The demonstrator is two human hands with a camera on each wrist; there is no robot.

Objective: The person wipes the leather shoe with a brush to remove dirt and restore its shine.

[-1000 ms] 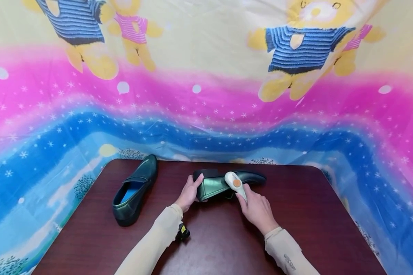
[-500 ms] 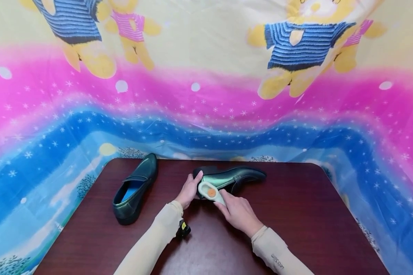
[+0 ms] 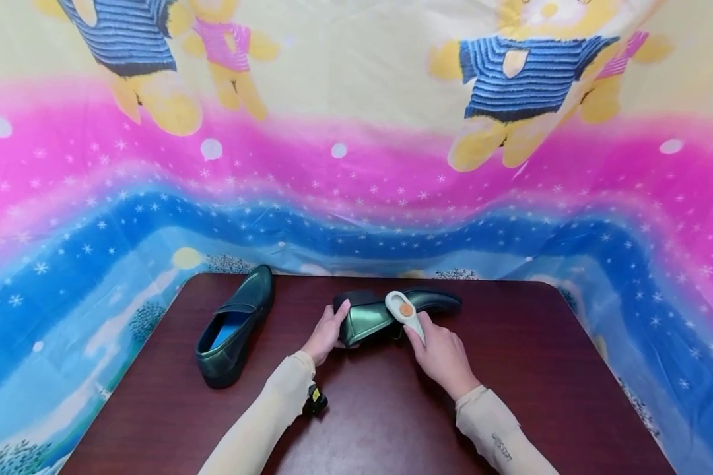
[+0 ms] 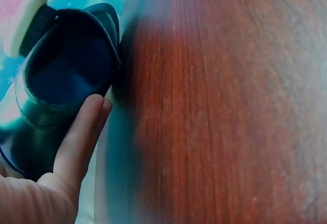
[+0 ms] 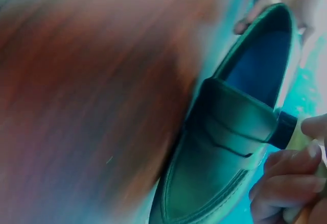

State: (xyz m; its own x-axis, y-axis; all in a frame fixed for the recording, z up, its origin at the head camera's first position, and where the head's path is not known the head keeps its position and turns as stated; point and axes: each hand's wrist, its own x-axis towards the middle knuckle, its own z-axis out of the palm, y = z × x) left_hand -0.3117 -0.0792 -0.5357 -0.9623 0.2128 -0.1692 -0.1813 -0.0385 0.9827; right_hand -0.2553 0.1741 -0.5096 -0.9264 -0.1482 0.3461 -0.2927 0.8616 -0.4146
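A dark loafer (image 3: 368, 321) lies on its side near the table's far edge, its toe to the right. My left hand (image 3: 325, 333) grips it by the heel; in the left wrist view the fingers (image 4: 84, 132) lie along the heel below the shoe's opening. With my right hand (image 3: 445, 353) I hold a pale-handled brush (image 3: 404, 311) with an orange spot, over the shoe's upward-facing side. Dark bristles (image 5: 284, 130) touch the side of the upper in the right wrist view. A second loafer (image 3: 234, 330) with a blue insole stands upright to the left.
The dark red-brown table (image 3: 356, 422) has rounded far corners. Behind and beside it hangs a patterned curtain (image 3: 344, 185) with bears and snowflakes, close to the far edge. A small black device (image 3: 316, 401) sits at my left wrist.
My right hand moved the brush left along the shoe to the heel, then back right toward the shoe's middle. The left hand and both shoes stay nearly in place.
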